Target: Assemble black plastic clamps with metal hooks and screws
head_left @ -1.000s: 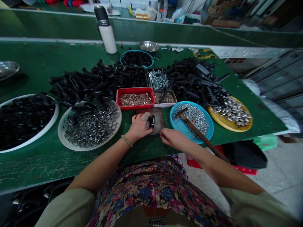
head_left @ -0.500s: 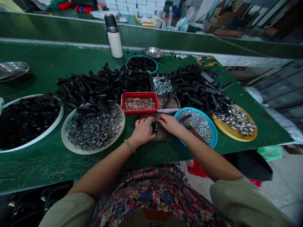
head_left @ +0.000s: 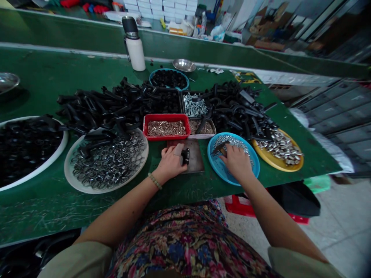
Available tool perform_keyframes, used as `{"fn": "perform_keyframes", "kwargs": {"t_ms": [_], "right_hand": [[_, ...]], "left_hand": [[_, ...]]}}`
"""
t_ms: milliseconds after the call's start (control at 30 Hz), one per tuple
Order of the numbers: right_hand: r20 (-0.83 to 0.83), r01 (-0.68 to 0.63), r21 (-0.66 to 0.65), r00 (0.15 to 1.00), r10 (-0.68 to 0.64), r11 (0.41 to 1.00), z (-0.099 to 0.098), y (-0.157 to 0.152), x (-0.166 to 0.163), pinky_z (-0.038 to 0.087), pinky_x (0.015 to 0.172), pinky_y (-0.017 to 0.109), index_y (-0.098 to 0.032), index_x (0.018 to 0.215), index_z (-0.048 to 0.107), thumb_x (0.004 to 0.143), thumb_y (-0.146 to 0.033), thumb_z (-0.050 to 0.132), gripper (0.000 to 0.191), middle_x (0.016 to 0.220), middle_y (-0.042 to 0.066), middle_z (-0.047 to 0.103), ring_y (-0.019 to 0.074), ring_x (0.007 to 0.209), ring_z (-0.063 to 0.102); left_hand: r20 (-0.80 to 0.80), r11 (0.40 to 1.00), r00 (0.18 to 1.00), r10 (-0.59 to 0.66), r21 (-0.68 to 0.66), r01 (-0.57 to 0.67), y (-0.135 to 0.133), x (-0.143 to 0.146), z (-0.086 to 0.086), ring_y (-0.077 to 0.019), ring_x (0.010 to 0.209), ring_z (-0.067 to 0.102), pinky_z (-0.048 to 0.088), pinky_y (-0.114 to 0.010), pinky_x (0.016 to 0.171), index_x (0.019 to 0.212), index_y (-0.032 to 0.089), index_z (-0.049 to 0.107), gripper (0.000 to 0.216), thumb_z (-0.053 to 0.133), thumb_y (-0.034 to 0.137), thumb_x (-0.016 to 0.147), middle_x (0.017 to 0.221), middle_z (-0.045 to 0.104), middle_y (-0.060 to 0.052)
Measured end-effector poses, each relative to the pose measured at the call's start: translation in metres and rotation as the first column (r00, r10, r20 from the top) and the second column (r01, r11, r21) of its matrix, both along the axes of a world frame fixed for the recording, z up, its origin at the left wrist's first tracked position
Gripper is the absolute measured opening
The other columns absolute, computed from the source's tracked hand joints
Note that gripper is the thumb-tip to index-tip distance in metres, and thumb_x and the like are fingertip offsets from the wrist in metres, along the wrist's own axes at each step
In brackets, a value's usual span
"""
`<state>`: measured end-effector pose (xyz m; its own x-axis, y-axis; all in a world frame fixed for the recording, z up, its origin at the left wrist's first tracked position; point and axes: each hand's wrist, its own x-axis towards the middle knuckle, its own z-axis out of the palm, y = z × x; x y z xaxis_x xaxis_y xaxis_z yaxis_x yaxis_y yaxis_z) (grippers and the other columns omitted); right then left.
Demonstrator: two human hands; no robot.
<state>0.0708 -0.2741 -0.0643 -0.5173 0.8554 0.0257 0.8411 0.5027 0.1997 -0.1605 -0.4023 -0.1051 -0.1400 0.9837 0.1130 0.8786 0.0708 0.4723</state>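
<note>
My left hand (head_left: 169, 162) rests on a small metal plate (head_left: 194, 156) at the front of the green table and pinches a small black part (head_left: 185, 156) upright on it. A fingertip of that hand is taped. My right hand (head_left: 237, 162) lies on the blue plate (head_left: 216, 166) of silver nuts, with its fingers curled over the handle of a hammer. The hammer head (head_left: 218, 148) sticks out to the left of the fingers. The rest of the handle is hidden under my hand and forearm.
Behind the metal plate stand a red tray of small pins (head_left: 166, 127) and a tray of bolts (head_left: 193, 105). A white plate of metal rings (head_left: 107, 162) is at left, a yellow plate (head_left: 279, 150) at right. Piles of black parts (head_left: 116, 104) and a thermos (head_left: 134, 44) lie farther back.
My right hand has left the black part on the metal plate and moved right onto the blue plate, closing over the hammer. My left hand has kept hold of the black part.
</note>
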Motion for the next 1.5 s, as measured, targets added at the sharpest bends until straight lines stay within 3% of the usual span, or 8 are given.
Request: {"fn": "perform_keyframes", "kwargs": {"t_ms": [200, 433, 633, 833, 900, 1100, 1267, 1500], "right_hand": [[-0.124, 0.065, -0.167, 0.989, -0.086, 0.984, 0.001, -0.018, 0.010, 0.050, 0.078, 0.041, -0.015, 0.127, 0.051, 0.099, -0.030, 0.032, 0.036, 0.115, 0.018, 0.066, 0.0287, 0.093, 0.067], [-0.414, -0.259, -0.284, 0.902, 0.126, 0.923, 0.039, -0.051, -0.052, 0.051, 0.079, 0.035, -0.022, 0.131, 0.048, 0.100, -0.029, 0.032, 0.035, 0.112, 0.012, 0.070, 0.0265, 0.094, 0.068], [-0.262, -0.183, -0.408, 0.962, 0.077, 0.894, 0.027, -0.040, -0.050, 0.050, 0.074, 0.032, -0.021, 0.130, 0.046, 0.102, -0.031, 0.030, 0.034, 0.108, 0.013, 0.070, 0.0237, 0.090, 0.069], [-0.097, 0.161, -0.170, 0.979, -0.179, 0.972, -0.003, -0.018, -0.007, 0.051, 0.075, 0.038, -0.024, 0.143, 0.038, 0.101, -0.040, 0.031, 0.046, 0.115, 0.015, 0.063, 0.0273, 0.092, 0.068], [-0.102, 0.169, -0.161, 0.977, -0.187, 0.972, -0.013, -0.003, 0.008, 0.051, 0.077, 0.034, -0.024, 0.140, 0.044, 0.099, -0.041, 0.036, 0.045, 0.113, 0.015, 0.063, 0.0251, 0.093, 0.067], [-0.258, 0.443, -0.071, 0.857, -0.446, 0.894, -0.002, 0.078, 0.121, 0.045, 0.094, 0.041, -0.010, 0.120, 0.059, 0.097, -0.020, 0.034, 0.035, 0.119, 0.022, 0.060, 0.0292, 0.114, 0.056], [-0.232, 0.583, -0.172, 0.760, -0.608, 0.794, -0.004, 0.130, 0.196, 0.047, 0.086, 0.053, -0.010, 0.114, 0.062, 0.084, -0.004, 0.045, 0.035, 0.113, 0.025, 0.063, 0.0356, 0.106, 0.061], [-0.408, 0.530, -0.275, 0.691, -0.596, 0.802, -0.036, 0.150, 0.208, 0.038, 0.091, 0.063, -0.013, 0.096, 0.067, 0.074, -0.006, 0.057, 0.025, 0.125, 0.034, 0.052, 0.0489, 0.122, 0.050]], "left_hand": [[0.039, 1.000, 0.999, 0.013, -0.010, -0.012, 0.000, 0.000, 0.001, -0.0314, 0.120, 0.050, 0.027, -0.048, 0.105, 0.138, 0.016, 0.035, 0.074, 0.062, 0.036, 0.072, 0.125, 0.060, -0.013], [0.079, 0.999, 0.996, 0.048, 0.001, -0.048, 0.001, 0.001, 0.001, -0.0305, 0.119, 0.052, 0.028, -0.049, 0.105, 0.139, 0.017, 0.032, 0.076, 0.063, 0.034, 0.071, 0.124, 0.061, -0.012], [-0.028, 0.999, 0.999, -0.042, 0.021, 0.043, -0.002, -0.001, 0.004, -0.0304, 0.119, 0.052, 0.029, -0.051, 0.107, 0.140, 0.021, 0.038, 0.066, 0.060, 0.031, 0.078, 0.124, 0.061, -0.012], [0.134, 0.990, 0.981, -0.141, 0.002, 0.142, 0.013, -0.005, 0.008, -0.0327, 0.122, 0.049, 0.032, -0.053, 0.108, 0.125, 0.019, 0.058, 0.043, 0.050, 0.028, 0.083, 0.129, 0.058, -0.014], [0.495, 0.998, 0.869, -0.028, -0.041, 0.056, 0.019, -0.009, 0.021, -0.0312, 0.120, 0.053, 0.038, -0.052, 0.105, 0.122, 0.019, 0.059, 0.042, 0.043, 0.036, 0.086, 0.124, 0.061, -0.013], [0.974, 0.977, -0.072, 0.215, -0.213, 0.028, 0.021, -0.014, 0.071, -0.0260, 0.088, 0.067, 0.057, -0.045, 0.079, 0.111, 0.017, 0.059, 0.046, 0.049, 0.051, 0.083, 0.097, 0.069, -0.011], [0.979, 0.946, -0.099, 0.176, -0.196, -0.258, 0.030, 0.012, 0.070, -0.0150, 0.074, 0.068, 0.056, -0.028, 0.071, 0.105, 0.023, 0.050, 0.052, 0.078, 0.016, 0.062, 0.088, 0.065, 0.002], [0.992, 0.957, -0.090, 0.093, -0.114, -0.267, 0.030, 0.023, 0.056, -0.0136, 0.075, 0.068, 0.054, -0.026, 0.072, 0.116, 0.026, 0.039, 0.067, 0.076, 0.014, 0.061, 0.092, 0.066, 0.002]]}}
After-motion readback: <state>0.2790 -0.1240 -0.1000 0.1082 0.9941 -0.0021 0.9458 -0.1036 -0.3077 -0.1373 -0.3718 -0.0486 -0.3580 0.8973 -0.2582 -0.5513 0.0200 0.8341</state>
